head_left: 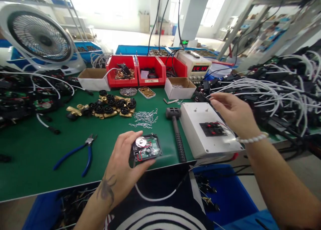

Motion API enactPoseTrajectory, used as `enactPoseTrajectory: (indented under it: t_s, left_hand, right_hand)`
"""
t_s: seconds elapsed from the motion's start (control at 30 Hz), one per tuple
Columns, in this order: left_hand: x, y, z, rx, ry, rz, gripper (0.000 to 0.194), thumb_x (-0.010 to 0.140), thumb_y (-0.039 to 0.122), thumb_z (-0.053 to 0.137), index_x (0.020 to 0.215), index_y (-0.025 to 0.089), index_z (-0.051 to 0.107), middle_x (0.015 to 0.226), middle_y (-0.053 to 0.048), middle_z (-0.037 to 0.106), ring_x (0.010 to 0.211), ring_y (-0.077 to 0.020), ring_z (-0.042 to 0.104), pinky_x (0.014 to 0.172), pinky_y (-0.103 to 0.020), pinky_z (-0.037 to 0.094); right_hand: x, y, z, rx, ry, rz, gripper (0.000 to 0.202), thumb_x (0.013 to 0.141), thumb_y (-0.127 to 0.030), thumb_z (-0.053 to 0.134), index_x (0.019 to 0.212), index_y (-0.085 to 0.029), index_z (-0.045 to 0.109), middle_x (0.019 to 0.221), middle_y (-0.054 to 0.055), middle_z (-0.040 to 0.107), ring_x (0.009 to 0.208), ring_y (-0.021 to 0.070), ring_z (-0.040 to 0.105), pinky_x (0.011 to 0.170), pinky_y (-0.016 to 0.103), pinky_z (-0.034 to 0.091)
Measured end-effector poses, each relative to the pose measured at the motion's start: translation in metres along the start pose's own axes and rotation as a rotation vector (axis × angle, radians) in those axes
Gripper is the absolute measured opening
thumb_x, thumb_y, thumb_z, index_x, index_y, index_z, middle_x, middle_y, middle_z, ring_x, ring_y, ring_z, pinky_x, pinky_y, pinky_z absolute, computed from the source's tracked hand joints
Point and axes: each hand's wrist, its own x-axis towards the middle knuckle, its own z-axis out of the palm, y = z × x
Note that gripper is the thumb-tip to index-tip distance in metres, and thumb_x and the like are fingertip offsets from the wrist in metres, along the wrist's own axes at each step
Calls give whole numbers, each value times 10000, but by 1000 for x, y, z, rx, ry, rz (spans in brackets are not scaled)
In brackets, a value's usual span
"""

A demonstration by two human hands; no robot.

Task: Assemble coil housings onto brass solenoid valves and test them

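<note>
My left hand (125, 156) grips a small black-framed circuit board module (147, 148) between thumb and fingers, its open side facing up. A round silver part, red wires and a green board show inside. A white cable (156, 200) loops below the module across the dark clothing. My right hand (232, 112), with a beaded bracelet at the wrist, hovers over the far right part of a white box (194, 131) with toggle switches and a black-and-red terminal block (213, 129). Its thumb and fingertips come together near black connectors; what lies between them is unclear.
A black mallet (178, 136) lies left of the white box; blue-handled pliers (87, 149) lie further left. Metal clips (144, 118) and brass fittings (107, 106) sit mid-table. Red bins (122, 82) and a power supply (198, 67) stand behind. Cabled parts (271, 92) pile up right.
</note>
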Motion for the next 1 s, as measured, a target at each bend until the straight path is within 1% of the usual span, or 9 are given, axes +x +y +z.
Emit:
enactPoseTrajectory:
  t_s: [0.13, 0.27, 0.37, 0.53, 0.7, 0.73, 0.8, 0.9, 1.0]
  left_hand:
    - [-1, 24, -8, -65, 30, 104, 504, 905, 422, 659, 1315, 213, 453, 1231, -84, 503, 1170, -214, 528, 1016, -320, 483]
    - [-1, 34, -11, -76, 51, 159, 479, 920, 421, 643, 1295, 189, 456, 1196, -75, 504, 1149, -187, 519, 1020, -266, 467]
    - [-3, 36, -11, -84, 57, 181, 501, 911, 412, 660, 1304, 177, 457, 1204, -81, 509, 1159, -190, 515, 1021, -269, 464]
    - [-6, 38, -13, -96, 87, 215, 478, 916, 375, 664, 1282, 127, 480, 1200, -72, 505, 1174, -140, 496, 1082, -178, 368]
    - [-6, 38, -12, -123, 79, 212, 486, 926, 376, 651, 1311, 145, 464, 1225, -61, 494, 1185, -127, 486, 1098, -159, 344]
    - [-5, 38, -11, -127, 79, 209, 482, 928, 379, 648, 1311, 151, 463, 1226, -59, 492, 1185, -126, 487, 1096, -156, 345]
    - [-5, 39, -10, -141, 87, 200, 490, 924, 386, 655, 1312, 162, 457, 1227, -55, 490, 1189, -122, 487, 1094, -148, 347]
    - [-6, 41, -9, -181, 95, 185, 511, 921, 400, 658, 1333, 188, 442, 1244, -47, 494, 1204, -110, 486, 1082, -129, 361]
    - [-10, 38, -9, -265, 26, 155, 543, 940, 392, 632, 1401, 229, 396, 1332, -43, 504, 1270, -114, 471, 1106, -154, 365]
  right_hand:
    - [20, 13, 25, -44, -185, 12, 144, 863, -232, 641, 874, -128, 740, 921, 96, 749, 878, 214, 673, 863, 351, 483]
    - [19, 28, 31, -77, -191, -80, 253, 882, -335, 582, 962, -153, 740, 981, 87, 751, 903, 234, 672, 839, 358, 490]
    - [20, 38, 32, -99, -178, -123, 362, 904, -445, 516, 892, -160, 739, 928, 96, 752, 864, 245, 674, 816, 367, 493]
    - [26, 42, 34, -111, -120, -160, 508, 922, -565, 425, 774, -180, 722, 850, 108, 741, 815, 260, 675, 792, 391, 504]
    - [-5, 11, 22, 20, 137, -318, 381, 919, -538, 561, 913, -193, 722, 951, 100, 728, 902, 240, 672, 874, 390, 519]
    - [-19, 1, 21, 132, 118, -321, 337, 928, -513, 583, 979, -209, 720, 973, 81, 727, 904, 216, 675, 874, 365, 529]
    - [-52, -19, 22, 475, -103, -322, 359, 919, -529, 609, 1156, -269, 681, 1044, 45, 718, 882, 169, 686, 836, 304, 564]
    - [-98, -43, 35, 846, -526, -261, 778, 713, -612, 759, 1409, -386, 494, 1308, 20, 632, 1102, 176, 656, 977, 281, 539]
    - [-125, -54, 50, 1010, -569, -139, 775, 699, -435, 849, 1389, -421, 497, 1360, -28, 602, 1229, 132, 592, 1045, 186, 465]
